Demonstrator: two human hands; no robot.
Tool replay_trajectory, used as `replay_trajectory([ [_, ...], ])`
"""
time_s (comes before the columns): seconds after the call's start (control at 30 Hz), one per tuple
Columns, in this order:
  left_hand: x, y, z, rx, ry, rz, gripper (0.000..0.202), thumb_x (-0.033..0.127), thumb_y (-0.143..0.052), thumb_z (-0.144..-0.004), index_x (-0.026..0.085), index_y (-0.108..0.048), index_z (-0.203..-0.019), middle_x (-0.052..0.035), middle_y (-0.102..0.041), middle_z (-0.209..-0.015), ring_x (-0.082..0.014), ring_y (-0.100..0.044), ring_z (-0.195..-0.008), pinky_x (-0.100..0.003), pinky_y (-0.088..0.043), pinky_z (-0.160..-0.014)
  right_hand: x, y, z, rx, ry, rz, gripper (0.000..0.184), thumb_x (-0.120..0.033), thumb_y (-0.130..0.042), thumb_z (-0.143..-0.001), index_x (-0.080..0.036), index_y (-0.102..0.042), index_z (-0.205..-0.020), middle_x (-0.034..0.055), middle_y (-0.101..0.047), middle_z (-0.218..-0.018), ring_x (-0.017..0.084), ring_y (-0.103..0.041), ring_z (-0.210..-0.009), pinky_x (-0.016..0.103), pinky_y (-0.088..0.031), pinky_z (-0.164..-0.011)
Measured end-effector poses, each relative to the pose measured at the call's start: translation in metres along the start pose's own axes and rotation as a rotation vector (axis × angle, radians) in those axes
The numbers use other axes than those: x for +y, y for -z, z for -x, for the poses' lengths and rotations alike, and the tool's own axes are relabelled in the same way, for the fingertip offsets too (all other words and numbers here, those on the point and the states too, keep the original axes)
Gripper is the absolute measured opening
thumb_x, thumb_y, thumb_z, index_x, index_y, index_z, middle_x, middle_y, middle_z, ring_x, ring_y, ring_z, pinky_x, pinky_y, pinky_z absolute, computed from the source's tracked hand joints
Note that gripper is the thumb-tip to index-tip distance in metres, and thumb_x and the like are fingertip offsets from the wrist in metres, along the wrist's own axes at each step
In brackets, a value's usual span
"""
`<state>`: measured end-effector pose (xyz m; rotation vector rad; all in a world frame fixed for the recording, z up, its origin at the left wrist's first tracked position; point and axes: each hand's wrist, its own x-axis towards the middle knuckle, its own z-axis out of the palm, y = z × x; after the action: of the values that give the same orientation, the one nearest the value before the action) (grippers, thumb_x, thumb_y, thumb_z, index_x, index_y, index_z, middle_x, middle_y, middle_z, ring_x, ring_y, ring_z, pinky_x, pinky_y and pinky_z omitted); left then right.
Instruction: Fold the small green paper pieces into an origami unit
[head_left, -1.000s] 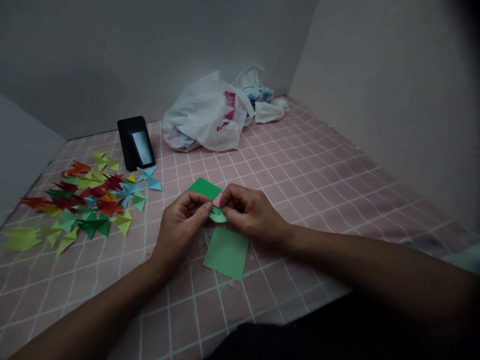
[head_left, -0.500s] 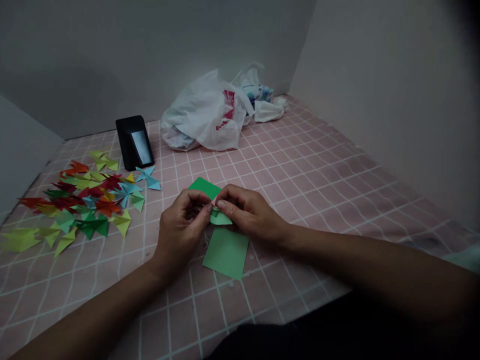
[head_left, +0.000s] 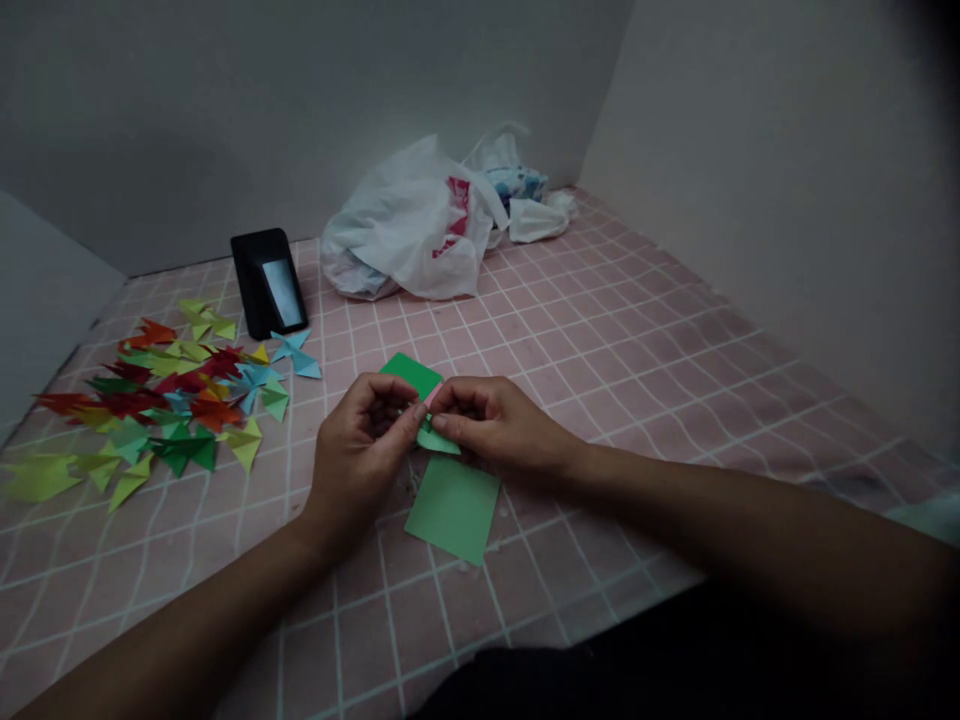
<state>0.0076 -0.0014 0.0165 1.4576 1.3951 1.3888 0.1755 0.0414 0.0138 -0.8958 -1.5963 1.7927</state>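
A small piece of light green folded paper point(head_left: 439, 440) is pinched between both hands, partly hidden by the fingers. My left hand point(head_left: 365, 430) grips its left side with thumb and forefinger. From the right, my right hand point(head_left: 499, 425) closes on it, thumb pressed to the forefinger. Just below lies a flat light green paper square point(head_left: 453, 508). Behind the fingers shows a darker green paper square point(head_left: 412, 374), partly covered by my hands.
Many folded paper birds point(head_left: 180, 395) in several colours lie spread at the left. Behind them a dark phone-like device point(head_left: 270, 285) leans upright. A white plastic bag point(head_left: 409, 225) and crumpled white tissue point(head_left: 538, 220) sit against the wall, on the pink checked cloth point(head_left: 622, 340).
Both hands stay at nearly the same spot. My right fingers have shifted slightly down along the folded paper, which is tilted a little more.
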Motion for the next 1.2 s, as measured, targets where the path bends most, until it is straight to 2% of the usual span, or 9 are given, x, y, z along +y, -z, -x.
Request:
replay_trajectory([
  [0.27, 0.0010, -0.0011, 0.0007, -0.052, 0.055, 0.115, 0.010, 0.022, -0.073, -0.082, 0.020, -0.064, -0.088, 0.0019, -0.066, -0.079, -0.0098, -0.062, -0.068, -0.019, -0.051, -0.059, 0.0029, 0.0027, -0.0017, -0.038, -0.088, -0.210, 0.018, -0.030, -0.070, -0.082, -0.018, -0.057, -0.079, -0.0055, -0.053, -0.061, 0.007, -0.046, -0.049, 0.021, -0.032, -0.048],
  [0.43, 0.0011, 0.0014, 0.0022, -0.024, 0.090, 0.138, 0.013, 0.029, -0.070, -0.088, 0.022, -0.063, -0.097, 0.0005, -0.065, -0.084, -0.0121, -0.063, -0.070, -0.024, -0.054, -0.063, 0.0032, 0.0020, -0.0018, 0.093, -0.009, -0.220, 0.018, -0.029, -0.069, -0.084, -0.018, -0.056, -0.080, -0.0053, -0.057, -0.058, 0.008, -0.051, -0.049, 0.021, -0.039, -0.050],
  [0.63, -0.0014, -0.0033, 0.0054, -0.126, 0.168, 0.122, 0.025, 0.028, -0.073, -0.083, 0.023, -0.060, -0.104, -0.0001, -0.066, -0.081, -0.0157, -0.067, -0.074, -0.027, -0.055, -0.065, 0.0028, -0.0002, -0.0030, 0.178, 0.086, -0.234, 0.018, -0.029, -0.069, -0.084, -0.019, -0.055, -0.081, -0.0052, -0.060, -0.063, 0.009, -0.057, -0.055, 0.023, -0.047, -0.057],
  [0.83, 0.0017, -0.0038, 0.0046, -0.056, 0.124, 0.119, 0.022, 0.023, -0.072, -0.081, 0.023, -0.061, -0.100, 0.0003, -0.065, -0.084, -0.0144, -0.065, -0.076, -0.027, -0.055, -0.066, 0.0027, -0.0014, -0.0026, 0.174, 0.084, -0.215, 0.016, -0.024, -0.069, -0.082, -0.018, -0.054, -0.079, -0.0050, -0.059, -0.066, 0.008, -0.056, -0.057, 0.022, -0.046, -0.057],
  [1.2, 0.0012, -0.0023, 0.0036, -0.029, 0.085, 0.137, 0.016, 0.020, -0.070, -0.082, 0.022, -0.061, -0.095, 0.0011, -0.065, -0.083, -0.0121, -0.064, -0.075, -0.023, -0.054, -0.064, -0.0007, -0.0033, -0.0009, 0.146, 0.033, -0.243, 0.013, -0.019, -0.068, -0.077, -0.018, -0.055, -0.080, -0.0055, -0.057, -0.067, 0.007, -0.055, -0.055, 0.022, -0.045, -0.054],
])
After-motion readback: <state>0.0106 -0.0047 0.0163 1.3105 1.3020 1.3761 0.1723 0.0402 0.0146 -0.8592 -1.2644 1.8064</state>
